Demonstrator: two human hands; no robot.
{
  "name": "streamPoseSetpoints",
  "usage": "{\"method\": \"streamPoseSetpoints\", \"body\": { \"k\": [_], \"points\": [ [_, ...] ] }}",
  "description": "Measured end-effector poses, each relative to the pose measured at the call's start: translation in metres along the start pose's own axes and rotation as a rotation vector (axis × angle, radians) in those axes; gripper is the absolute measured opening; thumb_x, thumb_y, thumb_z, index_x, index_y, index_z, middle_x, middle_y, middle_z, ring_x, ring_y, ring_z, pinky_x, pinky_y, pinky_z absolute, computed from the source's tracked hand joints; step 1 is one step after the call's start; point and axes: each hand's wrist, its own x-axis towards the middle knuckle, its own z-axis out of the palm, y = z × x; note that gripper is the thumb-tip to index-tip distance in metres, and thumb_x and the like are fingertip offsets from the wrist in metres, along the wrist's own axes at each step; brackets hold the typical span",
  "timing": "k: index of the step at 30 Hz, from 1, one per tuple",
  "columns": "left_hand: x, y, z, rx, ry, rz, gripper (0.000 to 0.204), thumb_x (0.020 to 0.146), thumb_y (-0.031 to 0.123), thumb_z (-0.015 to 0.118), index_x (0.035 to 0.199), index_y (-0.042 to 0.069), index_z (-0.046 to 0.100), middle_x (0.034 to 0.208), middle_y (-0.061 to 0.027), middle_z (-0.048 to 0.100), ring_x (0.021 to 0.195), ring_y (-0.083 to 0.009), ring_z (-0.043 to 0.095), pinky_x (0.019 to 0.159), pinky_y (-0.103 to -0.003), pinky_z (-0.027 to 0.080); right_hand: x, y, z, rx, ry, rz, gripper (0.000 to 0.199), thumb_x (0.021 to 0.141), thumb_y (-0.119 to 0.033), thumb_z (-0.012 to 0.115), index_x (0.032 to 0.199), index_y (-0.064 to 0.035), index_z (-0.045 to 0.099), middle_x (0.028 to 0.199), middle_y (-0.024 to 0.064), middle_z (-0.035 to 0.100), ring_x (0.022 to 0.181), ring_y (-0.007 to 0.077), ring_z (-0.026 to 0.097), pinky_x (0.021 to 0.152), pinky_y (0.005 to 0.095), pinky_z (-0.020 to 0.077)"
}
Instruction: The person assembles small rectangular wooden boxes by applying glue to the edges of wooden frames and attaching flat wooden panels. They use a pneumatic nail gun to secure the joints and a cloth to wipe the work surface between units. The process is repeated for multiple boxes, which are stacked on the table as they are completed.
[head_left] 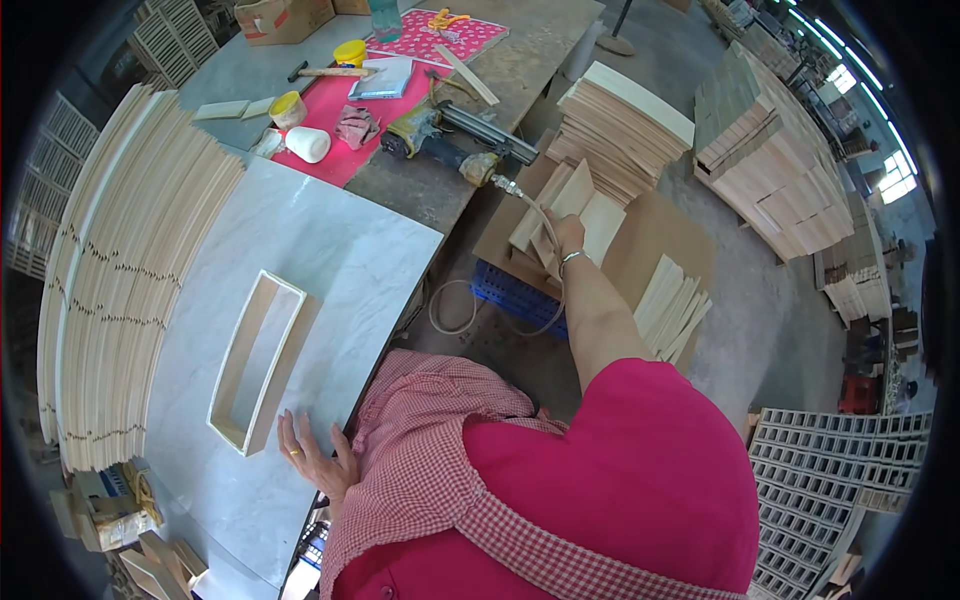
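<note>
A box frame [281,368] lies on the counter [370,245], left of centre, to the right of stacked slats [125,270]. Behind it, at upper centre, a nail gun [442,152] rests right of a cloth [357,127] and a bottle [308,145]. Right of the counter, a carton [655,225] above a crate [500,290] holds boards [602,225]; stacked panels [765,150] stand upper right.

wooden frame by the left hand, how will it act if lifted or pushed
The wooden frame looks stiff: straight sides join at its corners. It is probably light, with thin walls around a hollow middle. Pushed, it may slide rather than roll, lying flat on the smooth-looking tabletop.
</note>
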Motion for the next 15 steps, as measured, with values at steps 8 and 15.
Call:
{"method": "streamPoseSetpoints", "body": {
  "k": [8,15],
  "points": [
    [-0.003,0.001,-0.004,-0.008,-0.004,-0.019,0.046,0.088,0.015,0.071,0.131,0.002,0.06,0.147,-0.0194,0.051,0.135,-0.0446,0.046,0.109,-0.056,0.04,-0.013,0.006,-0.066,-0.072,0.256,-0.057,0.034,0.089,-0.02,0.06,0.104,0.0092,0.07,0.103,0.0329,0.07,0.101,0.0469,0.069,0.088,0.0497,0.0545],
    [0.008,0.02,-0.014,-0.169,0.026,0.061,0.041,0.084,0.003,0.071,0.124,0.001,0.064,0.142,-0.0184,0.056,0.132,-0.0429,0.051,0.107,-0.053,0.043,-0.068,-0.004,-0.159,0.124,0.724,-0.53,0.025,0.098,-0.02,0.062,0.106,0.0033,0.066,0.085,0.0181,0.071,0.073,0.0285,0.067,0.068,0.0389,0.0528]
  ]
}}
